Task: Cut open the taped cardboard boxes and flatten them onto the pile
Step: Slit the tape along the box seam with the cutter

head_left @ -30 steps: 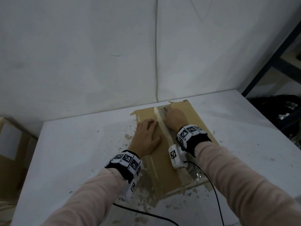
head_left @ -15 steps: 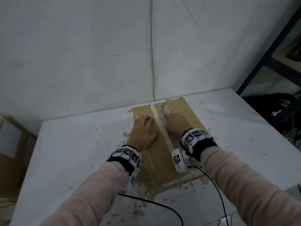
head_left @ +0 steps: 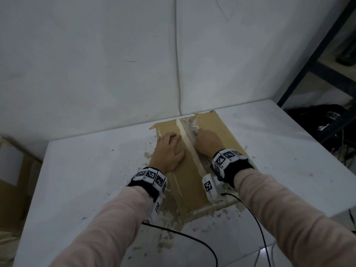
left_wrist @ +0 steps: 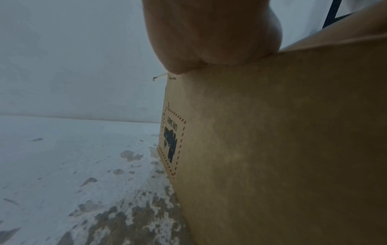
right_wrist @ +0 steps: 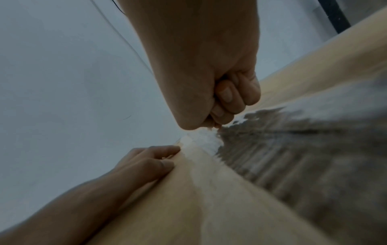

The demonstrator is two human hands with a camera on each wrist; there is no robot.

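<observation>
Your right hand [head_left: 209, 140] is curled into a fist at the box's [head_left: 217, 128] centre seam, fingers [right_wrist: 225, 95] tucked in; they seem to grip something at the torn tape [head_left: 189, 125], but whether it is a cutter or the tape itself cannot be told. Your left hand [head_left: 169, 151] lies flat, fingers straight, pressing the left flap just beside the seam. The box sits on the white surface [head_left: 81, 170], its far end close to the wall, with scraps of paper scattered around it. To do this step well, I judge you should keep the left palm bearing down and clear of the seam line, work along the seam in one steady line, and stay shallow so only tape parts. Watch the far end, where the tape is bunched and could snag.
</observation>
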